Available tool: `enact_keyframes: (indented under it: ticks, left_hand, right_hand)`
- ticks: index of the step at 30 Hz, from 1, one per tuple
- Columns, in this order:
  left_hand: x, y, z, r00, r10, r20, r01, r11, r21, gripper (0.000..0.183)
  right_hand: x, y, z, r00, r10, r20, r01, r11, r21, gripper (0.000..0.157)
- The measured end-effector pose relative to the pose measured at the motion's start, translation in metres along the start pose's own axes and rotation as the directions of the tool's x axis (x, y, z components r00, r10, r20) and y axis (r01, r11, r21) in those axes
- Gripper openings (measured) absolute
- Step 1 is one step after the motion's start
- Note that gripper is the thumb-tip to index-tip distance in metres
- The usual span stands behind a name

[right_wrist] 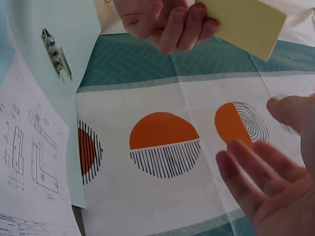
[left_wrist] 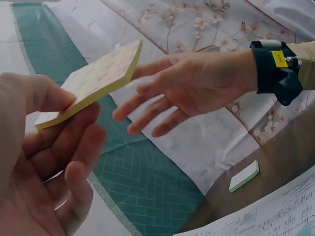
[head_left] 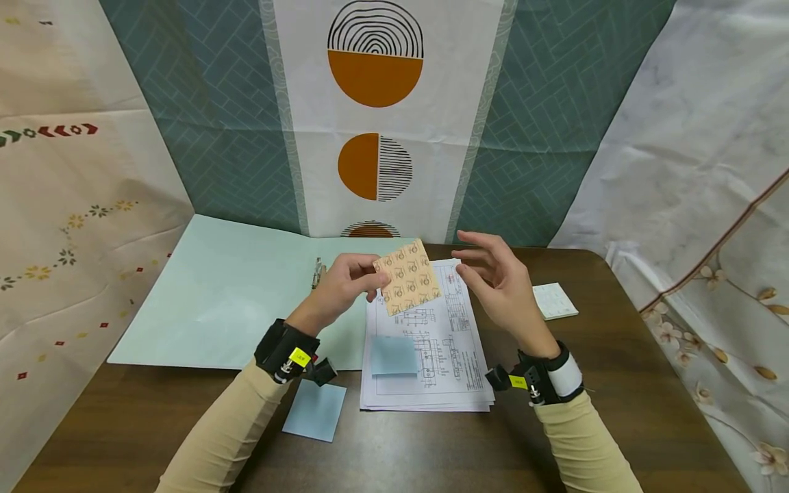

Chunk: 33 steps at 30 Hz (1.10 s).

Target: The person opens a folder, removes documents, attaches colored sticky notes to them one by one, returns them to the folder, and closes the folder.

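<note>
My left hand point(head_left: 342, 279) pinches a yellow sticky note pad point(head_left: 408, 277) by one corner, between thumb and fingers. The pad's printed backing faces up in the head view, while the right wrist view shows its plain yellow side point(right_wrist: 248, 24). It is held above a stack of printed drawings point(head_left: 459, 342). My right hand point(head_left: 498, 284) is apart from the pad, to its right, with fingers loosely bent and nothing in them. On the drawings lies a light blue sticky note point(head_left: 393, 356).
An open pale green folder point(head_left: 228, 301) with a metal clip point(head_left: 318, 272) spreads across the left of the brown table point(head_left: 419, 452). Another blue sticky note point(head_left: 316, 411) lies near the front. A small pale green-edged pad point(head_left: 555, 301) lies right. Patterned cloths hang behind and beside.
</note>
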<state>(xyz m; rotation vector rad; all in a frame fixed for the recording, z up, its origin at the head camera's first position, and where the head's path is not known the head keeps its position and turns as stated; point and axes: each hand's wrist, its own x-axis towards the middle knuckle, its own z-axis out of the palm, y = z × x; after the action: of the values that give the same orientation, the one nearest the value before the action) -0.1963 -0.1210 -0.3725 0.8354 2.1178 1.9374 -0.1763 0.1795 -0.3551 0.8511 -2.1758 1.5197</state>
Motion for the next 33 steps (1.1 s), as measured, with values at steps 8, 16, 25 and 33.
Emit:
enact_keyframes:
  ticks: [8, 16, 25, 33]
  left_hand:
    - [-0.001, -0.002, 0.005, 0.977, 0.035, 0.211, -0.044, 0.998, 0.038, 0.022]
    - [0.003, -0.011, 0.011, 0.924, 0.030, 0.381, -0.046, 0.998, 0.033, 0.027]
    - [0.003, -0.012, 0.012, 0.912, 0.022, 0.409, -0.033, 0.999, 0.021, 0.031]
    - [0.003, -0.009, 0.000, 0.977, 0.000, 0.212, -0.026, 0.992, 0.120, 0.044]
  right_hand:
    - [0.000, 0.000, 0.001, 0.971, -0.177, 0.160, 0.170, 0.984, 0.057, 0.059]
    - [-0.004, -0.002, 0.006, 0.899, -0.277, 0.339, 0.277, 0.960, 0.049, 0.041]
    - [-0.004, -0.003, 0.005, 0.888, -0.288, 0.358, 0.290, 0.956, 0.049, 0.042]
    - [-0.002, -0.004, -0.006, 0.917, -0.266, 0.295, 0.271, 0.962, 0.027, 0.041]
